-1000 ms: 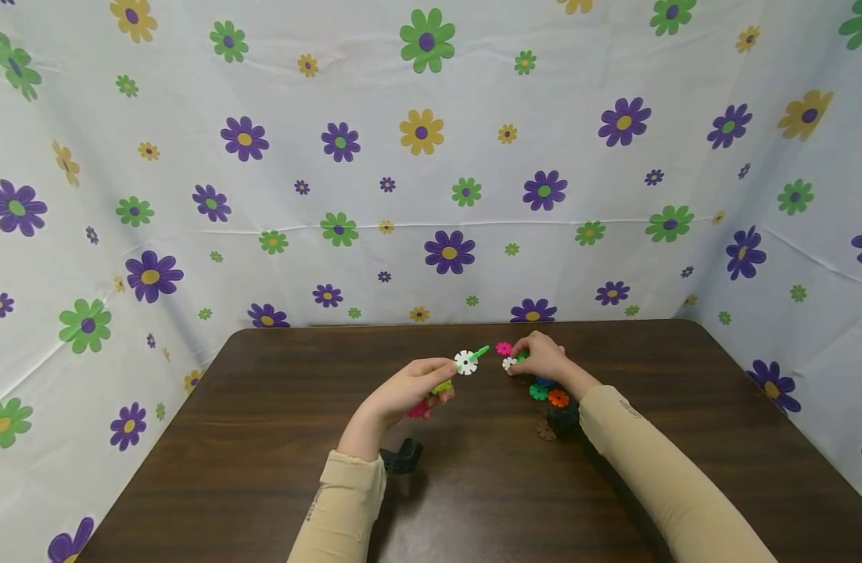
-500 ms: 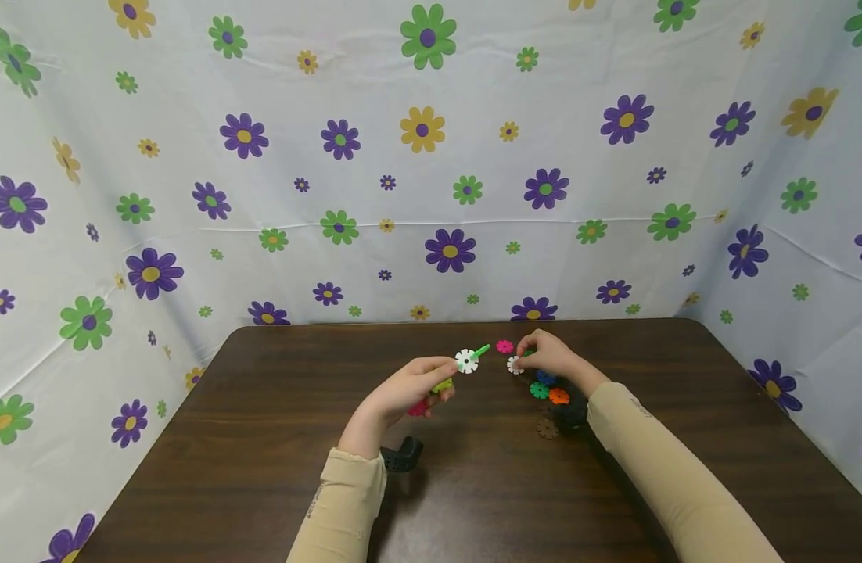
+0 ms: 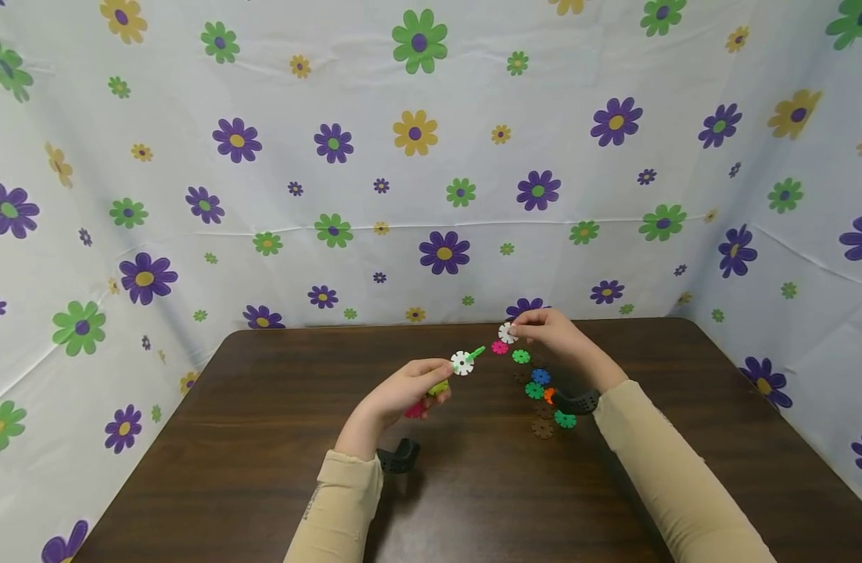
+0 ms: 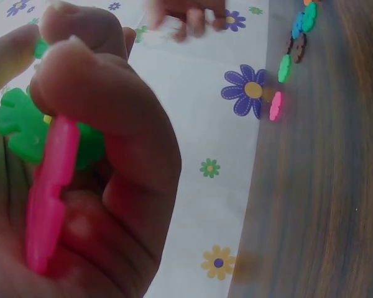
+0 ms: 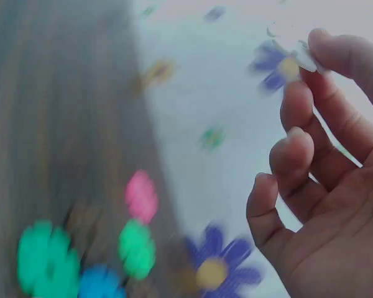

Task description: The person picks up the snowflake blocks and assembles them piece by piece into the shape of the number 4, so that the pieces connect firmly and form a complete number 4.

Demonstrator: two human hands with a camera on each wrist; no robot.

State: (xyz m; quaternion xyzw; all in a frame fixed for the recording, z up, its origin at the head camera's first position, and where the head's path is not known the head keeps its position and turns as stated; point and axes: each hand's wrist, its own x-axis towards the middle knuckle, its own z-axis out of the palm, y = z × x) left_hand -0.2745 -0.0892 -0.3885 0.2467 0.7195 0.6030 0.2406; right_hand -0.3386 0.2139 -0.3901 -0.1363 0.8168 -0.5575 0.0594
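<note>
My left hand point(image 3: 403, 391) grips a joined chain of notched flower discs. In it I see a white disc point(image 3: 462, 363), a bright green disc point(image 3: 476, 354) standing edge-on from it, a yellow-green disc point(image 3: 439, 388) and a pink disc point(image 4: 51, 195) against the palm. The fingers cover part of the chain. Raised above the far part of the table, my right hand point(image 3: 561, 340) pinches a single white notched disc point(image 3: 507, 333) between thumb and fingertip. This disc looks washed out in the right wrist view. The two white discs are apart.
Loose discs lie on the dark wooden table point(image 3: 276, 438) below my right hand: pink point(image 3: 500, 347), light green point(image 3: 521, 356), blue point(image 3: 540, 376), green point(image 3: 534, 390), brown point(image 3: 542, 428) and others. A flower-print cloth point(image 3: 375, 266) stands behind the table. Black bands point(image 3: 577, 403) sit at both wrists.
My right hand has lifted the white disc off the table, up and slightly left, uncovering the light green disc and others. My left hand stays nearly still with its chain.
</note>
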